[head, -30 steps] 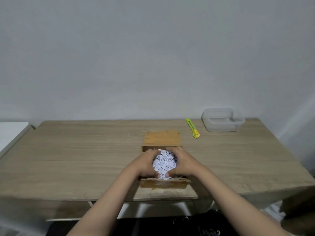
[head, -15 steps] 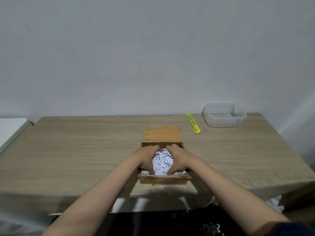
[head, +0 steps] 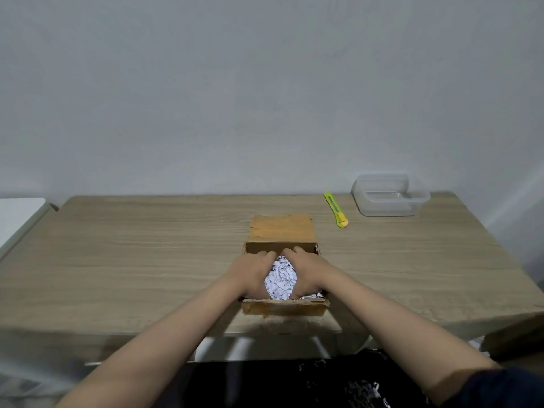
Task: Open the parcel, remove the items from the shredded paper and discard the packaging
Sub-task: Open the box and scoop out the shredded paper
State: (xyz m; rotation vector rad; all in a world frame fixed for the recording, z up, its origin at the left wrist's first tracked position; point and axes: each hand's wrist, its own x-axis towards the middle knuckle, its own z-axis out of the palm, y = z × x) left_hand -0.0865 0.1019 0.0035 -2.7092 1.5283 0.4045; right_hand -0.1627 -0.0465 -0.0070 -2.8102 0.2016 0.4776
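Stuff around the box first: a green and yellow box cutter [head: 336, 210] lies toward the far right of the wooden surface [head: 147, 260], and just right of it sits a clear plastic container [head: 390, 195] near the back edge. Both are well apart from the hands, so nothing's in the way. The cardboard parcel [head: 284, 307] sits at the near edge, middle of the surface, with its far flap [head: 282, 228] folded open and flat. Inside is a wad of white shredded paper [head: 281, 282]. Left hand [head: 253, 273] and right hand [head: 306, 272] are both down in the box, cupped on either side of the wad, fingers [head: 266, 254] curled round its far side and nearly meeting. Both forearms reach straight in from the near edge.
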